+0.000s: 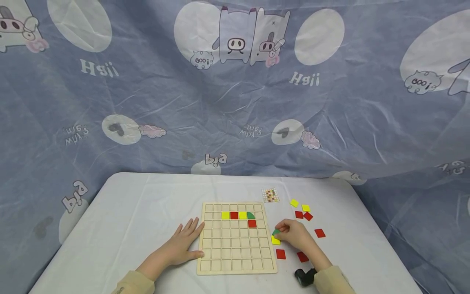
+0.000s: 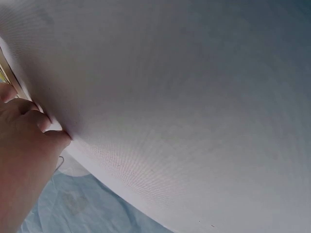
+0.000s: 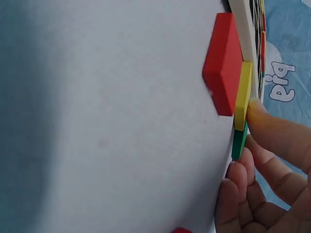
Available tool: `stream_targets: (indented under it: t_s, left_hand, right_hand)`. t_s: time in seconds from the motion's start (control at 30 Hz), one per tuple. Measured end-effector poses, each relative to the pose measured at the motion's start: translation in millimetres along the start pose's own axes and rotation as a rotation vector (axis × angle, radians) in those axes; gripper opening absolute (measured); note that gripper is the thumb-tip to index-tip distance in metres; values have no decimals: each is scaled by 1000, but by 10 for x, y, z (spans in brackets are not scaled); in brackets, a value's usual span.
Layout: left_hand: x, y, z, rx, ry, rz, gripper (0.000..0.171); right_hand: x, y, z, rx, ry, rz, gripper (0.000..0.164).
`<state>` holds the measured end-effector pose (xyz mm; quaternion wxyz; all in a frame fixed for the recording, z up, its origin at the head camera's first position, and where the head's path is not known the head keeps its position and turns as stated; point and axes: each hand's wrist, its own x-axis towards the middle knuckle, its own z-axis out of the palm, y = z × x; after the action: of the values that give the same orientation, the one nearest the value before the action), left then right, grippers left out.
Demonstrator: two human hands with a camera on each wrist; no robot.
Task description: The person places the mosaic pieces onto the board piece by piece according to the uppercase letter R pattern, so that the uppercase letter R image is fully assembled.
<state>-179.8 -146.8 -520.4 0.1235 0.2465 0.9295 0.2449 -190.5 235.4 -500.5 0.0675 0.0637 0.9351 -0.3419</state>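
Observation:
A wooden grid board lies on the table, with yellow, red and green pieces in its upper cells. My left hand rests at the board's left edge with its fingers spread, fingertips and thumb right at the rim. To the right of the board, my right hand pinches a green piece between thumb and fingers. A yellow tile lies just under the thumb; in the right wrist view this yellow tile stands in front of the green piece. Close beside it is a red tile.
Red tiles and yellow tiles are scattered right of the board. A small printed pattern card lies beyond the board's far right corner. By the right sleeve sits a black object. A patterned cloth hangs behind the table.

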Motion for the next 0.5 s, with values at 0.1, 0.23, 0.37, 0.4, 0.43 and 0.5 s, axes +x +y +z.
stream_targets:
  t_s: [0.1,0.23,0.37,0.4,0.43,0.5]
  left_hand:
    - [0,-3,11,2,-1,1,93]
    - [8,-13,24,9,0,-5,93]
    - [18,-25,26,16,2,-8,92]
    - [20,-30,28,19,2,-6,91]
    - [21,-34,29,20,2,-5,91]
    - [18,-35,27,20,3,2,92]
  right_hand:
    - [-10,2,16,-2,6,-1,19]
    - [-17,-8,29,9,1,-7,18]
    - [-22,-33,35,9,3,-11,19]
    - [-22,-37,41,10,2,-9,19]
    - [-22,-41,48,10,3,-6,20]
    - [-22,-51,61,8,5,-4,21]
